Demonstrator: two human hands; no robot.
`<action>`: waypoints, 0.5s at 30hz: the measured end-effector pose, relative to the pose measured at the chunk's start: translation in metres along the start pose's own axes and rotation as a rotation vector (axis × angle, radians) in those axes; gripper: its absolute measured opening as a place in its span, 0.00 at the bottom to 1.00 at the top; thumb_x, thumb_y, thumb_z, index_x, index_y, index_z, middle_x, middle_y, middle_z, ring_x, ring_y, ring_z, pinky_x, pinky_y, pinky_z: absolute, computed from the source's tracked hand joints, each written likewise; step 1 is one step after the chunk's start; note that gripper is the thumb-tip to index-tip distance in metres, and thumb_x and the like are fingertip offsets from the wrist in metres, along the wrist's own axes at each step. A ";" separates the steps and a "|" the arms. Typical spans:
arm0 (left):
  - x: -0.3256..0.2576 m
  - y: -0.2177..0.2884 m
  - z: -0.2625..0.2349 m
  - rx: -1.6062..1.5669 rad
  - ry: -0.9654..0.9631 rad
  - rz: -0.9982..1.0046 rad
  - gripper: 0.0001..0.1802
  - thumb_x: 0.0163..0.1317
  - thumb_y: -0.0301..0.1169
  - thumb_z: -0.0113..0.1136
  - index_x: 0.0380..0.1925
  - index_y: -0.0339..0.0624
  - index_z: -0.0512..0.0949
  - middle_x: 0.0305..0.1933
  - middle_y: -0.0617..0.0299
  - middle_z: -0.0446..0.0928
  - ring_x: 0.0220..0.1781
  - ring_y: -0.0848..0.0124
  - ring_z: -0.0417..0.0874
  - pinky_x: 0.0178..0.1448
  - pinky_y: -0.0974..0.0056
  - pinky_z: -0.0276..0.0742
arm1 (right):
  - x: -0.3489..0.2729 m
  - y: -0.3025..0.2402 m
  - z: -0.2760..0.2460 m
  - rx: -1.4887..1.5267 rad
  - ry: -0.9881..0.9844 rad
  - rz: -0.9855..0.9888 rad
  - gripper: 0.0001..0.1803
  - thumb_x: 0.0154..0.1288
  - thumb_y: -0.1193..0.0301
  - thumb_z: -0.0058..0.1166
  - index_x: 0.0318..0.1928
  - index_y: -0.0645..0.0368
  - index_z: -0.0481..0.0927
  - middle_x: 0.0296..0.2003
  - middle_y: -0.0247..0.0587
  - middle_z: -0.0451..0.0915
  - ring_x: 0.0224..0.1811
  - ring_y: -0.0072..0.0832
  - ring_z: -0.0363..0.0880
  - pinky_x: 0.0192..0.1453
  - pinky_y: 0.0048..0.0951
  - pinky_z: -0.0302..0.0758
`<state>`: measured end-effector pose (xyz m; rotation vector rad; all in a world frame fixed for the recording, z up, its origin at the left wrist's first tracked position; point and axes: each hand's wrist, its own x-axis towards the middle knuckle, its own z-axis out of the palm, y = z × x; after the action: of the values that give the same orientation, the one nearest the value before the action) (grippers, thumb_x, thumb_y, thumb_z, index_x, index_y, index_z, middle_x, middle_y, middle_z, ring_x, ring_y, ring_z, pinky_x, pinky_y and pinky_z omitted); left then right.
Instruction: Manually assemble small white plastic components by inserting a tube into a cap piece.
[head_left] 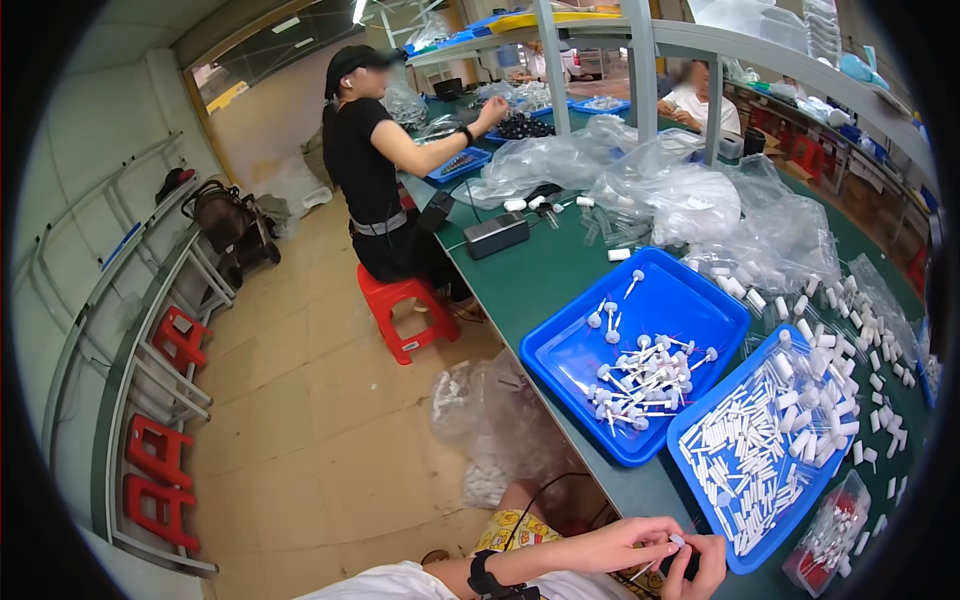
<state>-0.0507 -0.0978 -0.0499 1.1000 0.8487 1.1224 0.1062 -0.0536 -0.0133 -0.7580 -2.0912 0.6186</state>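
My left hand point(632, 543) comes in from the lower edge, a black band on its wrist. Its fingers are closed in a pinch on a small whitish round-headed piece point(677, 540). My right hand point(708, 568) meets it there, fingers curled round a dark object point(686, 566) whose kind is mostly hidden. A thin pale stick point(640, 572) pokes out below the fingers. Just beyond the hands lies a blue tray point(690, 478) with many short white sticks and white cylinders. Farther off, another blue tray point(560, 345) holds round grey-white heads on white stems with thin red wires.
Loose white cylinders point(875, 380) and a clear box of small red-and-white parts point(835, 525) lie at the right. Plastic bags point(690, 200) and a dark box point(496, 235) sit farther back. A co-worker point(380, 150) sits on a red stool point(405, 315). Shelf posts point(641, 70) rise behind.
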 end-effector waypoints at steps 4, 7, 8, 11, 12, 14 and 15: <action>0.000 0.002 -0.001 -0.022 -0.010 0.008 0.12 0.71 0.36 0.44 0.44 0.38 0.68 0.23 0.66 0.70 0.27 0.80 0.71 0.34 0.73 0.66 | 0.001 -0.001 0.000 -0.007 -0.010 0.004 0.04 0.60 0.81 0.51 0.37 0.66 0.76 0.30 0.49 0.76 0.29 0.43 0.75 0.34 0.35 0.72; 0.000 0.001 -0.001 -0.011 -0.012 0.016 0.12 0.71 0.36 0.44 0.44 0.38 0.68 0.22 0.66 0.71 0.26 0.80 0.71 0.34 0.73 0.67 | 0.002 -0.002 0.000 -0.001 -0.012 0.002 0.04 0.61 0.81 0.51 0.37 0.66 0.76 0.30 0.49 0.76 0.30 0.43 0.75 0.35 0.35 0.72; -0.001 0.002 -0.001 -0.009 -0.011 0.017 0.12 0.71 0.36 0.44 0.44 0.38 0.68 0.23 0.66 0.71 0.26 0.80 0.71 0.34 0.73 0.67 | 0.002 -0.002 0.000 0.003 -0.011 -0.002 0.04 0.61 0.81 0.51 0.37 0.66 0.76 0.30 0.50 0.76 0.30 0.43 0.75 0.35 0.35 0.72; -0.001 0.003 -0.001 0.001 -0.007 0.013 0.12 0.71 0.36 0.44 0.44 0.38 0.68 0.23 0.66 0.71 0.25 0.80 0.71 0.33 0.73 0.67 | 0.002 -0.002 0.000 0.007 -0.015 -0.005 0.04 0.61 0.81 0.51 0.37 0.66 0.76 0.31 0.50 0.76 0.30 0.43 0.75 0.35 0.35 0.72; 0.000 0.003 -0.001 0.006 -0.006 0.006 0.12 0.71 0.36 0.44 0.44 0.38 0.68 0.23 0.66 0.72 0.25 0.80 0.71 0.33 0.73 0.66 | 0.002 -0.001 0.000 0.007 -0.018 -0.004 0.04 0.61 0.81 0.51 0.37 0.66 0.76 0.31 0.50 0.77 0.30 0.43 0.75 0.35 0.36 0.72; 0.000 0.003 -0.001 0.005 -0.006 0.000 0.12 0.71 0.36 0.44 0.44 0.38 0.68 0.23 0.66 0.72 0.25 0.80 0.71 0.32 0.73 0.66 | 0.001 0.000 0.000 0.004 -0.018 -0.001 0.04 0.61 0.82 0.51 0.37 0.66 0.76 0.31 0.50 0.77 0.30 0.43 0.75 0.35 0.35 0.72; 0.000 0.003 -0.001 0.000 -0.007 0.000 0.12 0.71 0.36 0.44 0.44 0.38 0.68 0.23 0.66 0.72 0.25 0.80 0.71 0.32 0.73 0.66 | 0.000 0.000 0.000 0.003 -0.018 0.001 0.04 0.61 0.82 0.51 0.37 0.66 0.76 0.31 0.50 0.77 0.31 0.43 0.75 0.35 0.35 0.72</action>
<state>-0.0524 -0.0975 -0.0476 1.1033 0.8429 1.1181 0.1059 -0.0532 -0.0135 -0.7543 -2.1059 0.6303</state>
